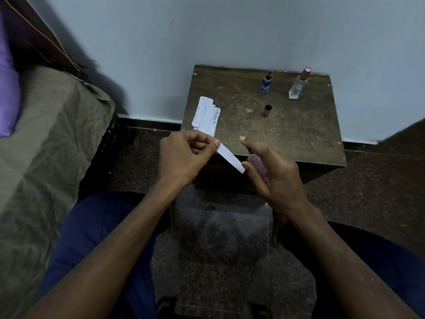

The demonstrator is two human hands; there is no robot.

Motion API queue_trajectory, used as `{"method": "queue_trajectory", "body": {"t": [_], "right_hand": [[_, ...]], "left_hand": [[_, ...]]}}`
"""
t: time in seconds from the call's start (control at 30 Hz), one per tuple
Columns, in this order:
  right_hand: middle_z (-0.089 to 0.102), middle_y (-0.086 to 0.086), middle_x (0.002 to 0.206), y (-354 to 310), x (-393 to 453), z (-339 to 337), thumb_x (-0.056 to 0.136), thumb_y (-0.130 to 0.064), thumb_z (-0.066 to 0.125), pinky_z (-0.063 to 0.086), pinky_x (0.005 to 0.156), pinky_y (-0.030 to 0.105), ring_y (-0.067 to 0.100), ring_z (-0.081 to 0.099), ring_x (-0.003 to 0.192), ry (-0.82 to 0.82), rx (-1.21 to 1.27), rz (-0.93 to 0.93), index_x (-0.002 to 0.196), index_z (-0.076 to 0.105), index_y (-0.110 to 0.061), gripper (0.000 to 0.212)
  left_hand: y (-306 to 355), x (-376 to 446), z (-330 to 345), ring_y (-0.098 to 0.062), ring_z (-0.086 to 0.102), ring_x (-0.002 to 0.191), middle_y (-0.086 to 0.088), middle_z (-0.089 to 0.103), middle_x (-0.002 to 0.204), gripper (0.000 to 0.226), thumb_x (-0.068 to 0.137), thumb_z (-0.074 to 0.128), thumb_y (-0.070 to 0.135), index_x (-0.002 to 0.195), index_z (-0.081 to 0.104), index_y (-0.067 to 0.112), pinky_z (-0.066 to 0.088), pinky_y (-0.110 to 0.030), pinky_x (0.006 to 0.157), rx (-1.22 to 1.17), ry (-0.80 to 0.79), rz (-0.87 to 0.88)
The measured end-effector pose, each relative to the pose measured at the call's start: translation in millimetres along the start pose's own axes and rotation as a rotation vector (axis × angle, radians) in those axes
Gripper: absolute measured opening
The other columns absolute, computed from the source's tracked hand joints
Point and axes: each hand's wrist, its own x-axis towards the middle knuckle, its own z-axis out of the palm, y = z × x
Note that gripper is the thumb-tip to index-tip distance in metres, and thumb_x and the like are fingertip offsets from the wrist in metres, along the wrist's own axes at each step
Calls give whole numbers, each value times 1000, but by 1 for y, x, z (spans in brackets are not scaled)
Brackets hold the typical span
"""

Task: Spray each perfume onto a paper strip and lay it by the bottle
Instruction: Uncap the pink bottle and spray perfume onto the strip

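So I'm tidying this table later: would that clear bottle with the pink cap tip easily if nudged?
Probably. The clear bottle stands tall and narrow on the table, with its pink cap up high. It looks like glass and almost empty, so likely light and breakable.

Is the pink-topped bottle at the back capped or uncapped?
Capped: the clear bottle stands upright on the table, its pink cap on top.
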Motion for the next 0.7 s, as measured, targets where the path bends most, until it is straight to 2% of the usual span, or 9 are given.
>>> {"method": "queue_trajectory", "body": {"t": [0.13, 0.27, 0.43, 0.53, 0.67, 0.7], "right_hand": [[70, -1, 102, -3, 0, -1, 109, -35, 58, 51, 75, 24, 9, 63, 82, 21, 11, -7, 145, 54, -25, 38], [71, 1, 100, -6, 1, -2, 109, -35, 57, 53, 76, 25, 13, 66, 83, 65, 30, -13, 141, 55, -23, 35], [73, 5, 98, -8, 0, -4, 107, -29, 62, 57, 72, 34, 18, 70, 81, 71, 6, -35, 141, 55, -23, 35], [73, 4, 100, -10, -1, -5, 105, -26, 64, 56, 76, 29, 15, 68, 83, 79, 4, -50, 138, 57, -22, 34], [72, 2, 97, -11, 0, -5, 107, -28, 61, 55, 73, 27, 11, 65, 80, 98, -16, -18, 133, 58, -21, 27], [72, 3, 97, -10, 0, -6, 107, -28, 61, 54, 74, 23, 9, 64, 81, 116, -26, -16, 133, 58, -20, 28]], "left_hand": [[2, -2, -2, 1, 76, 70, 16, 80, 80, 10, 89, 87, 35, 96, 86, 27, 65, -25, 74, 14, 4, 9], [4, -3, -3, 0, 76, 69, 15, 79, 78, 9, 89, 87, 33, 95, 86, 26, 65, -25, 74, 18, 4, 3], [4, -4, -4, -1, 76, 70, 13, 80, 79, 10, 89, 87, 33, 96, 86, 25, 66, -27, 75, 19, 3, -1], [4, -5, -4, -3, 76, 70, 12, 80, 80, 10, 89, 87, 33, 96, 86, 25, 67, -31, 76, 10, 2, 3], [4, -4, -4, -3, 76, 70, 13, 80, 79, 10, 90, 86, 34, 94, 86, 26, 67, -32, 76, 22, 6, 10], [4, -4, -4, -3, 76, 70, 14, 79, 78, 10, 90, 86, 35, 94, 86, 26, 67, -32, 75, 23, 6, 11]]}}
